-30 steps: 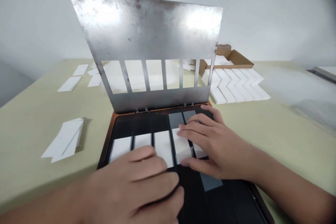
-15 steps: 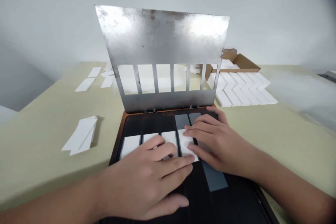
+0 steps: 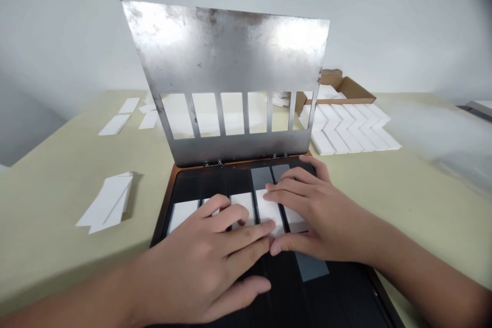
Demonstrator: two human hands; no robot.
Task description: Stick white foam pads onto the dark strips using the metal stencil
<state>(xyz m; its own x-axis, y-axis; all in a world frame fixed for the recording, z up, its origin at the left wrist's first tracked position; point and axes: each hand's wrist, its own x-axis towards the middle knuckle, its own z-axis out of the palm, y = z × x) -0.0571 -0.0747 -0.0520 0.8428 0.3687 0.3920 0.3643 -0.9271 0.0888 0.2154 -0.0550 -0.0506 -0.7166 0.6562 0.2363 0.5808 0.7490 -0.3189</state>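
A black tray (image 3: 184, 184) with a brown rim lies in front of me, its slotted steel lid (image 3: 226, 51) standing upright at the back on hinges. Several white rectangular pieces (image 3: 181, 212) lie side by side in the tray's channels. My left hand (image 3: 207, 261) lies flat, fingers stretched over the middle white pieces. My right hand (image 3: 315, 210) rests flat on the right-hand pieces, fingers spread, its fingertips touching one white piece (image 3: 269, 207). Neither hand grips anything.
A small stack of white pieces (image 3: 107, 202) lies left of the tray on the beige table. Loose white pieces (image 3: 115, 123) sit at the back left. At the back right are rows of white pieces (image 3: 353, 123) and an open cardboard box (image 3: 346, 87).
My left hand has slid forward onto the white pieces, its fingers now spread flat. My right hand has stayed on the right-hand pieces. The view has shifted slightly.
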